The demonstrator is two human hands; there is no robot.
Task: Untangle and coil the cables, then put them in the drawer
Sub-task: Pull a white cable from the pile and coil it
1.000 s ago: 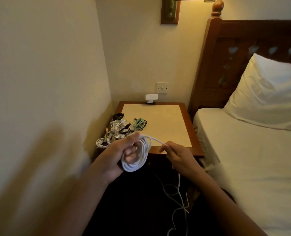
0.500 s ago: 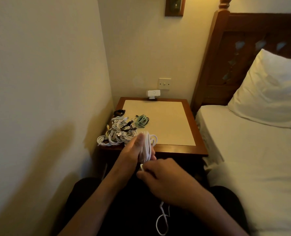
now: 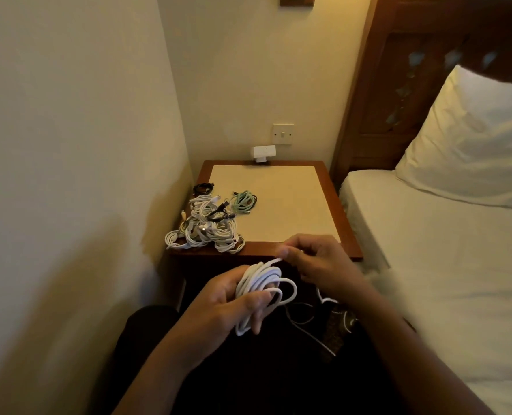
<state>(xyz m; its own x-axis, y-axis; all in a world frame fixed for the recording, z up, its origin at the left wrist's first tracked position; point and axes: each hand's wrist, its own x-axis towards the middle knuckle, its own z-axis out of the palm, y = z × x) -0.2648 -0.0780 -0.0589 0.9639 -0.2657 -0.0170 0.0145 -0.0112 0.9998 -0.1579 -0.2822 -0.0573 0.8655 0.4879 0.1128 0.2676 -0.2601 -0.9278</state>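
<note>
White cable coil (image 3: 265, 280) in curled grip of left hand (image 3: 218, 310), its free end in pinch of right hand (image 3: 323, 265)

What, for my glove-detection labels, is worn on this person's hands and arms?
Nothing plainly: the left hand and right hand are ungloved, and both forearms are uncovered to the frame's edge, with no sleeve, watch or bracelet. A glint on a right finger might be a ring; too blurred to tell.
</note>
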